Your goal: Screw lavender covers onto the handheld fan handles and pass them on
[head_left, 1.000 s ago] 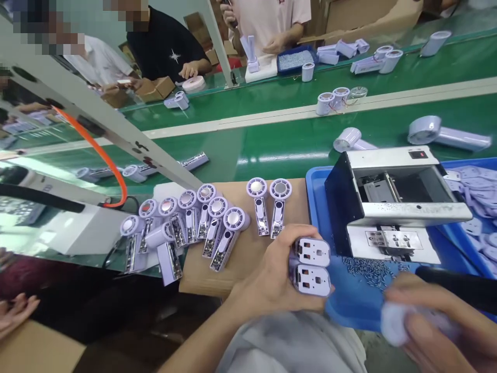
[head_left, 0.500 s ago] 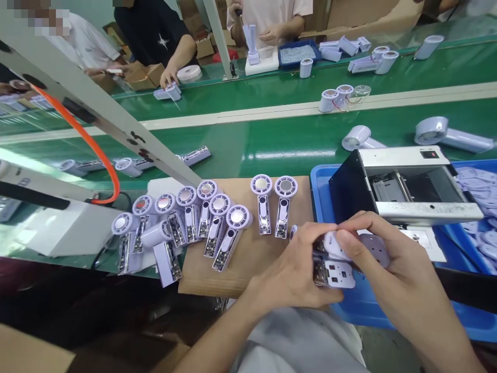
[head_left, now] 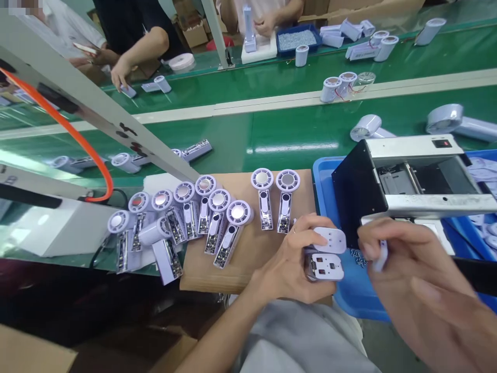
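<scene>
Fans [head_left: 219, 200] near beam [head_left: 161, 155] with illegible marks [head_left: 127, 130]

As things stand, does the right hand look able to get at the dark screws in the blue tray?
Probably yes: some dark screws show uncovered beside the right hand, though the pale piece it pinches may hinder picking.

orange hose [head_left: 73, 131] beside slanted pale post [head_left: 99, 111], green conveyor [head_left: 279, 124], person in black [head_left: 120, 18] across it, white roll [head_left: 181, 62] near them, dark blue tray [head_left: 285, 52] with small pale bits, white box [head_left: 58, 228] left, brown cardboard [head_left: 31, 349] lower left
</scene>
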`<move>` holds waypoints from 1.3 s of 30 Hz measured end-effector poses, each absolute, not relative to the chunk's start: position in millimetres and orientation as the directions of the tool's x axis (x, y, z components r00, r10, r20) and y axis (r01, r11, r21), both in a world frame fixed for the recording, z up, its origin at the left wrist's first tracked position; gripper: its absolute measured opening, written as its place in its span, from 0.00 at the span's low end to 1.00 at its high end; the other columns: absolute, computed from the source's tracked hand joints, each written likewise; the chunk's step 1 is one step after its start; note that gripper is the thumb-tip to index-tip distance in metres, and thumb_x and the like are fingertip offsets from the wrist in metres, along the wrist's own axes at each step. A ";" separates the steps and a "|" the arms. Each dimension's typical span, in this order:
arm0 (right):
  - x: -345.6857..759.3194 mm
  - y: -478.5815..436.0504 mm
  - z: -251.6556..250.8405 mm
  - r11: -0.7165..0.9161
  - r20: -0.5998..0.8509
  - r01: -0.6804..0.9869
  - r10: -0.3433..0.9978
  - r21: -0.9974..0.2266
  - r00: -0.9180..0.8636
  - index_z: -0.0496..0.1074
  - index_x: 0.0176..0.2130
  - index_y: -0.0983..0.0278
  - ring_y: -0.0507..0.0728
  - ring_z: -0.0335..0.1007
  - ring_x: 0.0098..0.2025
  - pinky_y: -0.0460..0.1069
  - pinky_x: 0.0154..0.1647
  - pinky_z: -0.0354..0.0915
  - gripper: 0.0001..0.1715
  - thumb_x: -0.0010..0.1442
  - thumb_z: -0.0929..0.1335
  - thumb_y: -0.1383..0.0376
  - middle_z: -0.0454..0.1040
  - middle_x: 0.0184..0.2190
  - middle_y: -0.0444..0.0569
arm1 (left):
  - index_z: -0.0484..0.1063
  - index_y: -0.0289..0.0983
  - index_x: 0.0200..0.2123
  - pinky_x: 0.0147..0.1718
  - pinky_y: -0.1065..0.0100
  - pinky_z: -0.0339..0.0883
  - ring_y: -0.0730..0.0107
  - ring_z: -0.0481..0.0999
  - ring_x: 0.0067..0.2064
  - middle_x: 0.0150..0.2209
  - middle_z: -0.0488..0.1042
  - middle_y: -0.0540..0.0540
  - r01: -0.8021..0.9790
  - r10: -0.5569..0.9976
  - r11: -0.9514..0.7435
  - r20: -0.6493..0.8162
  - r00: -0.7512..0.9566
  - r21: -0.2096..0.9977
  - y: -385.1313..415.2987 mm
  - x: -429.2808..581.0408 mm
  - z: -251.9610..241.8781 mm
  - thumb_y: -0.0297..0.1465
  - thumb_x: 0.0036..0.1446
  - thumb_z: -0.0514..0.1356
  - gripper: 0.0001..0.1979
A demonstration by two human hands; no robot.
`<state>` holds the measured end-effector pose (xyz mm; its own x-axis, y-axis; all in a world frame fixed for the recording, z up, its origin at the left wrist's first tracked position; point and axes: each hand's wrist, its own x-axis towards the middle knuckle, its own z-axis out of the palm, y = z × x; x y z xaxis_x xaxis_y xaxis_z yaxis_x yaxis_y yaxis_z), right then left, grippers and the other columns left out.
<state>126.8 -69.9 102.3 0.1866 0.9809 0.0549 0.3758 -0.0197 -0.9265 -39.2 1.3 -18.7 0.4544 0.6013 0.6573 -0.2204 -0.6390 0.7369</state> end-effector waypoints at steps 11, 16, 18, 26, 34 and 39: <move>119.9 -36.1 108.3 -0.076 0.003 0.531 0.989 -0.844 0.145 0.80 0.49 0.67 0.59 0.74 0.41 0.46 0.38 0.76 0.42 0.81 0.74 0.30 0.69 0.37 0.54 | 0.56 0.53 0.66 0.72 0.37 0.72 0.50 0.85 0.61 0.61 0.78 0.44 -0.184 0.619 -0.634 0.635 0.462 0.751 -4.6 -34.7 -15.3 0.30 0.56 0.75 0.42; 119.6 -36.1 104.0 -0.064 0.007 0.536 0.992 -0.842 0.129 0.80 0.49 0.67 0.60 0.74 0.42 0.46 0.39 0.77 0.42 0.81 0.74 0.30 0.69 0.38 0.54 | 0.57 0.53 0.66 0.74 0.38 0.69 0.51 0.85 0.58 0.61 0.78 0.44 -0.162 0.632 -0.663 0.663 0.402 0.731 -12.4 -31.8 -18.0 0.45 0.57 0.82 0.45; 120.3 -35.9 102.7 -0.063 0.007 0.539 0.992 -0.840 0.127 0.80 0.49 0.67 0.60 0.74 0.42 0.46 0.39 0.77 0.41 0.81 0.75 0.30 0.69 0.38 0.54 | 0.58 0.54 0.66 0.71 0.41 0.71 0.54 0.85 0.55 0.60 0.78 0.45 -0.156 0.614 -0.697 0.695 0.375 0.700 -13.3 -27.9 -23.7 0.50 0.56 0.83 0.47; 125.8 -43.5 94.1 -0.082 -0.004 0.536 0.989 -0.840 0.145 0.80 0.49 0.67 0.60 0.75 0.43 0.46 0.40 0.78 0.41 0.81 0.75 0.31 0.70 0.39 0.54 | 0.58 0.55 0.62 0.63 0.46 0.74 0.57 0.83 0.50 0.58 0.77 0.46 -0.202 0.578 -0.738 0.757 0.304 0.644 -10.8 -17.1 -37.4 0.73 0.43 0.81 0.56; 134.2 -52.9 83.6 -0.106 -0.016 0.525 0.985 -0.845 0.172 0.80 0.50 0.67 0.60 0.75 0.44 0.47 0.42 0.79 0.40 0.81 0.75 0.31 0.70 0.39 0.55 | 0.60 0.54 0.68 0.69 0.41 0.71 0.55 0.85 0.52 0.59 0.79 0.46 -0.143 0.568 -0.753 0.744 0.352 0.642 -5.7 -14.7 -31.3 0.75 0.47 0.77 0.57; 141.7 -51.7 84.5 -0.107 -0.013 0.523 0.984 -0.846 0.180 0.80 0.50 0.67 0.60 0.75 0.44 0.47 0.42 0.79 0.40 0.81 0.75 0.32 0.71 0.40 0.55 | 0.60 0.54 0.68 0.68 0.44 0.70 0.55 0.86 0.54 0.59 0.79 0.46 -0.155 0.576 -0.745 0.744 0.340 0.648 -1.6 -15.3 -34.7 0.70 0.49 0.81 0.55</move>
<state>141.7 -51.7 84.5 0.1800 0.9836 -0.0133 0.5230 -0.1072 -0.8456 -15.3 -1.6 -34.7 0.3403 0.5756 0.7435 -0.1552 -0.7455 0.6482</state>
